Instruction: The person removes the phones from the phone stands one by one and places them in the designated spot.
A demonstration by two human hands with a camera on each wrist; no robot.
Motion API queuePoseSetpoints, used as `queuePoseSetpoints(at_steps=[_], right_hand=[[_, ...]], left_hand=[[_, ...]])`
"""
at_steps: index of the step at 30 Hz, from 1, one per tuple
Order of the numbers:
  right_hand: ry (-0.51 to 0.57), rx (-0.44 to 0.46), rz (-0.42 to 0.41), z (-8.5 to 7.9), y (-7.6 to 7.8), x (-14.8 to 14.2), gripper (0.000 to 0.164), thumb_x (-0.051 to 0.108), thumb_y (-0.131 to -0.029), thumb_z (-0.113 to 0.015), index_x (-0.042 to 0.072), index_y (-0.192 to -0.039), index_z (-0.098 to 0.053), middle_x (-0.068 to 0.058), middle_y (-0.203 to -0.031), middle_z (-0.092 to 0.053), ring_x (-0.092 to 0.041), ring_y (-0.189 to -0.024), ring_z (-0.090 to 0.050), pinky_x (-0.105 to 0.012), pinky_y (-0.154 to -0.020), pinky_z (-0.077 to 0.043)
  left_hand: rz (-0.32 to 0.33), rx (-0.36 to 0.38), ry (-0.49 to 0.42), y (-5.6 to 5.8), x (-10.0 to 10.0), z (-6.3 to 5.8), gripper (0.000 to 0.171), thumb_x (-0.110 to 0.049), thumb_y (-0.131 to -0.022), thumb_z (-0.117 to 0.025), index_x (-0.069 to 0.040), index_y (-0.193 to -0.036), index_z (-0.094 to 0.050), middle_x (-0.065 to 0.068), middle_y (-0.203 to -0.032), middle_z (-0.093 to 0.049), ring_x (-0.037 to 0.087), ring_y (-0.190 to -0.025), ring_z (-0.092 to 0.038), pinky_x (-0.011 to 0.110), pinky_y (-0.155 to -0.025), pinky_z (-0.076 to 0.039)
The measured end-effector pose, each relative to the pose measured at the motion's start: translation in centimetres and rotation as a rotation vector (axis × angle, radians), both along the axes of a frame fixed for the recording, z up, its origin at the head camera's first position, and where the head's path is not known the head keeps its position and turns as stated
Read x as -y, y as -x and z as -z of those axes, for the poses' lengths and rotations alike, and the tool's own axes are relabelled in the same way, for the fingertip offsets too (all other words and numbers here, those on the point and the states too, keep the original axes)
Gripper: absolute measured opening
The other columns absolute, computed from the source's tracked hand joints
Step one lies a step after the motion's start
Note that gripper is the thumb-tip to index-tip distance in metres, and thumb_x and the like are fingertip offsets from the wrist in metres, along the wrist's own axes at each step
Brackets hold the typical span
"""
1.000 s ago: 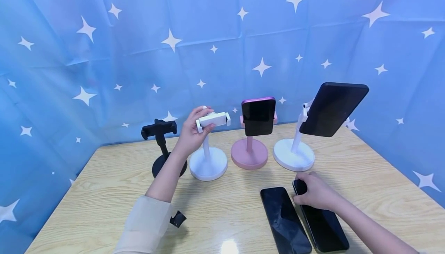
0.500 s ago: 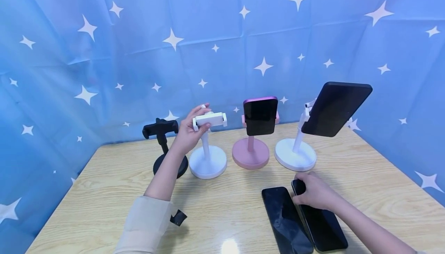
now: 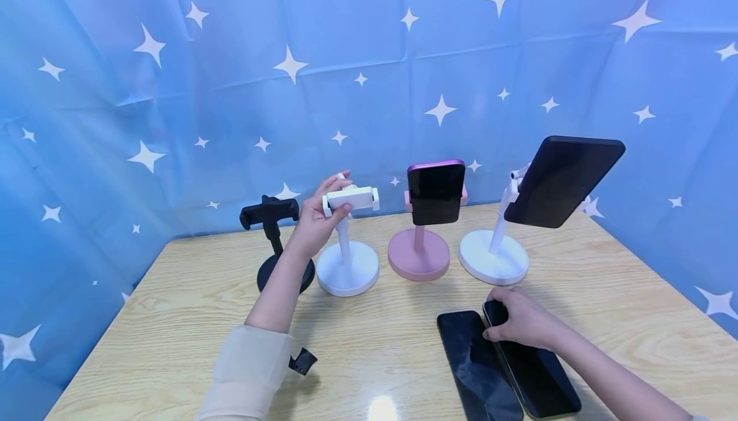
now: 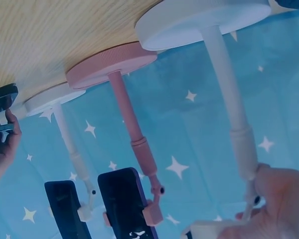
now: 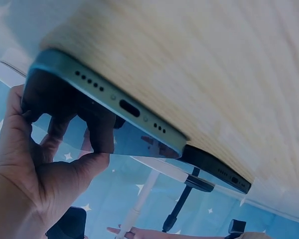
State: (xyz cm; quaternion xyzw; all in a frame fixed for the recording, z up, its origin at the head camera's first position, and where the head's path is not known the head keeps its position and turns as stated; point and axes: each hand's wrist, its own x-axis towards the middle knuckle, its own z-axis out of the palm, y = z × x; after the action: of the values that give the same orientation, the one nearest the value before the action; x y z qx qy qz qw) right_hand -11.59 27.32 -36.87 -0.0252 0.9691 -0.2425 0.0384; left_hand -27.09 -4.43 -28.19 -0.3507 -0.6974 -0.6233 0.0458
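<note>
My left hand (image 3: 317, 219) holds the clamp (image 3: 353, 198) of a white phone stand (image 3: 348, 270), thumb on its front and fingers behind it. The clamp carries no phone. In the left wrist view this stand's stem (image 4: 224, 84) runs down to the hand (image 4: 284, 204). At the front right, my right hand (image 3: 521, 321) grips the far end of a black-screened phone (image 3: 542, 376) by its edges. Its end edge (image 5: 112, 104), with a port and small holes, faces the right wrist camera. A second dark phone (image 3: 478, 363) lies close along its left side.
A black stand (image 3: 270, 213) with a bare clamp is at the left. Right of the white stand, a pink stand (image 3: 419, 255) carries a purple-edged phone (image 3: 436, 193). Another white stand (image 3: 494, 257) bears a large dark device (image 3: 562, 181). A blue starred cloth (image 3: 369, 49) hangs behind.
The left hand has turned the clamp slightly and shifted it a little. The right hand keeps its grip on the phone, which stays on the table. The head view drifts slightly.
</note>
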Motion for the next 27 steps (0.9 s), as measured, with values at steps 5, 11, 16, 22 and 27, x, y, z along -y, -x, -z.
queuePoseSetpoints(at_steps=[5, 11, 16, 22, 27], right_hand=[[-0.008, -0.013, -0.020, 0.2, 0.2, -0.3, 0.057, 0.030, -0.061, -0.081, -0.002, -0.101, -0.057, -0.013, -0.095, -0.054, -0.029, -0.090, -0.049, -0.042, -0.074, -0.044], [0.015, -0.002, -0.024, 0.3, 0.3, -0.4, 0.050, 0.031, -0.063, -0.081, 0.002, -0.097, -0.058, -0.010, -0.092, -0.053, -0.025, -0.085, -0.046, -0.035, -0.069, -0.042], [0.011, 0.011, -0.017, 0.4, 0.3, -0.5, 0.050, 0.032, -0.064, -0.080, 0.002, -0.098, -0.058, -0.011, -0.094, -0.053, -0.026, -0.087, -0.046, -0.036, -0.070, -0.042], [-0.033, 0.005, -0.026, 0.3, 0.3, -0.7, 0.049, 0.033, -0.067, -0.079, 0.002, -0.100, -0.059, -0.012, -0.097, -0.055, -0.029, -0.091, -0.049, -0.042, -0.073, -0.043], [-0.068, 0.001, -0.014, 0.4, 0.3, -0.7, 0.046, 0.034, -0.068, -0.077, 0.004, -0.100, -0.061, -0.012, -0.099, -0.057, -0.033, -0.094, -0.049, -0.052, -0.077, -0.037]], left_hand=[[0.019, 0.010, -0.043, 1.4, -0.1, 1.3, 0.035, -0.005, -0.088, -0.055, 0.001, -0.122, -0.053, 0.005, -0.144, -0.035, 0.025, -0.131, -0.032, 0.052, -0.102, -0.030], [0.031, 0.004, -0.064, 1.9, -0.1, 1.8, 0.030, -0.018, -0.086, -0.057, -0.035, -0.111, -0.058, 0.001, -0.143, -0.036, 0.021, -0.130, -0.034, 0.052, -0.101, -0.030], [0.034, 0.003, -0.066, 1.8, 0.0, 1.8, 0.030, -0.025, -0.084, -0.058, -0.028, -0.114, -0.060, -0.001, -0.143, -0.037, 0.020, -0.131, -0.033, 0.052, -0.102, -0.029], [0.028, 0.013, -0.055, 1.8, 0.0, 1.8, 0.038, -0.022, -0.085, -0.057, -0.009, -0.121, -0.057, -0.001, -0.144, -0.036, 0.020, -0.131, -0.033, 0.052, -0.102, -0.029], [0.024, 0.018, -0.057, 1.7, 0.0, 1.7, 0.030, -0.020, -0.086, -0.058, -0.022, -0.116, -0.059, -0.002, -0.143, -0.036, 0.020, -0.131, -0.033, 0.052, -0.102, -0.029]])
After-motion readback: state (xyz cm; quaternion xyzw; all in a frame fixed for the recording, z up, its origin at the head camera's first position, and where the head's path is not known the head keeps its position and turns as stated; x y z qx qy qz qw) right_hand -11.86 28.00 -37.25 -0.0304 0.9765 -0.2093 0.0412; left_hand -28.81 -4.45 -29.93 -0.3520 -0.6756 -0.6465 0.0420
